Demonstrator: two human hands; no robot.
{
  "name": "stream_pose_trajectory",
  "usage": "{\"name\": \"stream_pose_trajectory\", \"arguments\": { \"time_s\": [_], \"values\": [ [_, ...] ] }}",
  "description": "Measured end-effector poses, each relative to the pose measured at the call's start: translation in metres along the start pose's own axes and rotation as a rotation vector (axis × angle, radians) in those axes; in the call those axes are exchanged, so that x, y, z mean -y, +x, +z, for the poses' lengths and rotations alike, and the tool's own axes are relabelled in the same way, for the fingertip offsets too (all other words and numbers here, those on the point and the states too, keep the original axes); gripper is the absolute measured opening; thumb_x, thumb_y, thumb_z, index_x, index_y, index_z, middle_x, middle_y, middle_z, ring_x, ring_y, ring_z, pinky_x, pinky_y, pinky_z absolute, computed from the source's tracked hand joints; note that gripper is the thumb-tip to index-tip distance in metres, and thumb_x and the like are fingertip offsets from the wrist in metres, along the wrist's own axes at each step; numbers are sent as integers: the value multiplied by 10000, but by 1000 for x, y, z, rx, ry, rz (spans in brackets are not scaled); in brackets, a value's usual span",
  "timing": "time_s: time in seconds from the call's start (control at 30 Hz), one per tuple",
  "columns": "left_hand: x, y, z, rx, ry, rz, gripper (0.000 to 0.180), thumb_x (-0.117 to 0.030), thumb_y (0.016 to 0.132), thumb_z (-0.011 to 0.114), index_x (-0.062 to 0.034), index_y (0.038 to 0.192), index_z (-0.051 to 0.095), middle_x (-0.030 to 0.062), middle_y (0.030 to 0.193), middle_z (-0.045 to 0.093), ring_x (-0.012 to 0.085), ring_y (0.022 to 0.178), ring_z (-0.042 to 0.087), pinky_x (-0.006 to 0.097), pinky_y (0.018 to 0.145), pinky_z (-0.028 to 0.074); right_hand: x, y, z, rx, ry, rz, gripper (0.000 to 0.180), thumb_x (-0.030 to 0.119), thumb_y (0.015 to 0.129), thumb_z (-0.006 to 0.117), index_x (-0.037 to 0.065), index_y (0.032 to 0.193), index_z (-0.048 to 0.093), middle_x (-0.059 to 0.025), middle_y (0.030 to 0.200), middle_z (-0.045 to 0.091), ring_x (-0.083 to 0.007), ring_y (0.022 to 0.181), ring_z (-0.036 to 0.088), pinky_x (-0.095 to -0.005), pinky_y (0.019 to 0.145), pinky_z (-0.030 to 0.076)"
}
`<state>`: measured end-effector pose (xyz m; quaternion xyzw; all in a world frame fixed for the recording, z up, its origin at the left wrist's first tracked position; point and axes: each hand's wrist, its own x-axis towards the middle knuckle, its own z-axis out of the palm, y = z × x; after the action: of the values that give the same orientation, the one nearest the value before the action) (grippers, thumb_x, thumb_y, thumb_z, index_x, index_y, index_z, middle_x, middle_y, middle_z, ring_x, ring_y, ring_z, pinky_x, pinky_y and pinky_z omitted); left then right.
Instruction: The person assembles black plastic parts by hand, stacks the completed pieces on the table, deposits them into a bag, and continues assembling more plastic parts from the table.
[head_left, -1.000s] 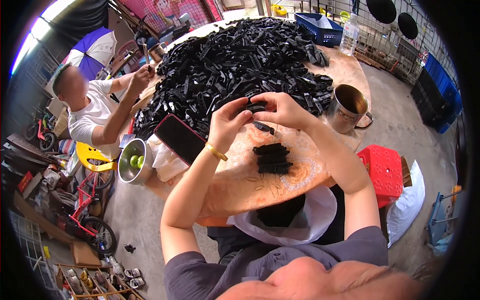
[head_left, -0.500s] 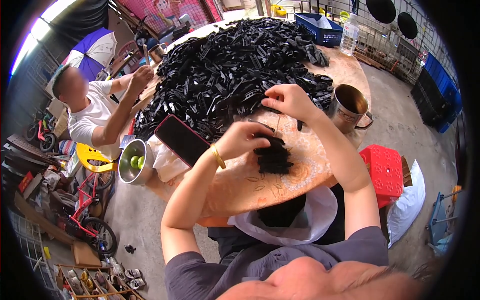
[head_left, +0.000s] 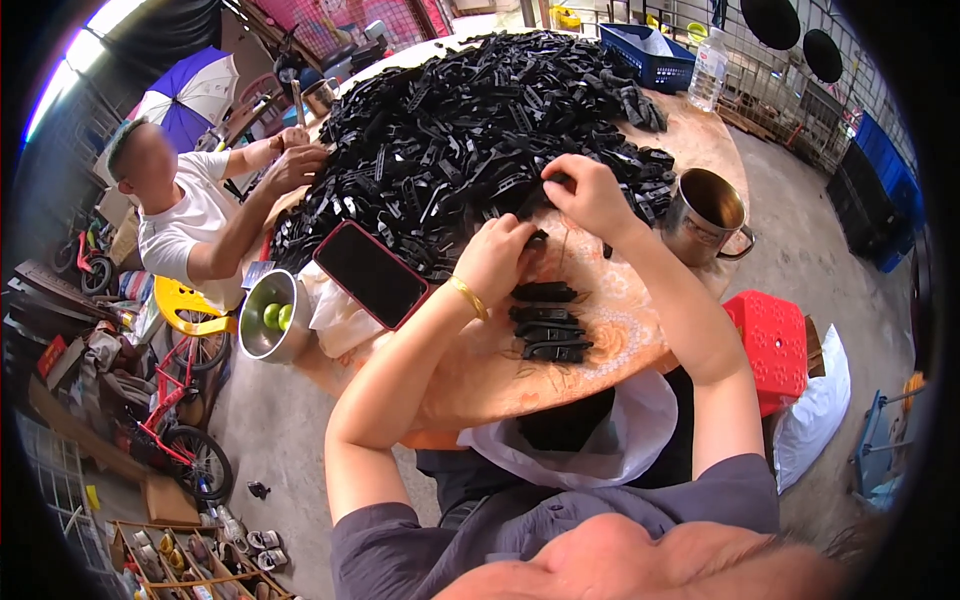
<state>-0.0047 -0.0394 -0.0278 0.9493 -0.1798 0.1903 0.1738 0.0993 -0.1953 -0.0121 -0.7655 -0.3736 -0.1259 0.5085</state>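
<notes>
Black plastic pile (head_left: 480, 140) flanked by phone (head_left: 372, 273), steel mug (head_left: 703, 212), 1 co-worker (head_left: 190, 215).

Bright even daylight; soft shadows under forearms on tabletop (head_left: 620, 345). Centre sharp; fisheye bends edges, black vignette corners.

black clips (head_left: 480, 130), red stool (head_left: 772, 345), blue crate (head_left: 645, 55)

We could not tell what our left hand (head_left: 497, 258) pinched; its fingertips hid behind its back. The black pile (head_left: 470, 140) covered most of the surface (head_left: 620, 330).
</notes>
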Motion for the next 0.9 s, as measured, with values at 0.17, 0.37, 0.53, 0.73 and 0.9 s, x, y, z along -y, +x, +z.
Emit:
{"name": "stream_pose_trajectory", "arguments": {
  "time_s": [0.17, 0.37, 0.53, 0.73, 0.9],
  "values": [
    [17, 0, -11, -188, -508, -540, 356, -106, 751, 619, 21, 1074, 539, 72, 761, 591, 121, 646, 567, 257, 588, 483, 20, -3, 0, 69, 573, 270, 131, 136, 832, 577, 9, 841, 605, 0, 618, 559, -61, 512, 516, -195, 468, 424],
    [18, -2, -25, -309, -1404, -697, 221, -64, 858, 533, 39, 1053, 531, 93, 919, 601, 178, 805, 619, 282, 726, 535, 37, -21, 26, 188, 612, 239, 176, 113, 865, 567, -9, 984, 609, -13, 738, 616, -42, 615, 543, -182, 534, 456],
    [16, -3, -19, -340, -1434, -705, 250, -61, 860, 533, 65, 1075, 517, 134, 976, 593, 202, 865, 612, 287, 784, 522, 30, -21, 27, 172, 453, 155, 226, 85, 839, 591, -38, 1028, 597, -91, 843, 664, -92, 760, 620, -213, 649, 496],
    [4, -2, -23, -263, -1348, -622, 317, -70, 830, 595, 61, 1109, 519, 115, 989, 596, 163, 871, 605, 254, 795, 505, 16, -22, 30, 129, 213, -55, 252, 128, 796, 639, -4, 1009, 618, -108, 813, 662, -118, 750, 625, -260, 649, 498],
    [11, -5, -29, -234, -1267, -612, 336, -57, 801, 634, 35, 1109, 538, 82, 969, 607, 132, 831, 601, 234, 774, 500, 27, -15, 17, -46, -289, -393, 343, 197, 748, 695, 2, 1017, 613, -109, 874, 647, -139, 783, 601, -284, 679, 486]
  ]
}}
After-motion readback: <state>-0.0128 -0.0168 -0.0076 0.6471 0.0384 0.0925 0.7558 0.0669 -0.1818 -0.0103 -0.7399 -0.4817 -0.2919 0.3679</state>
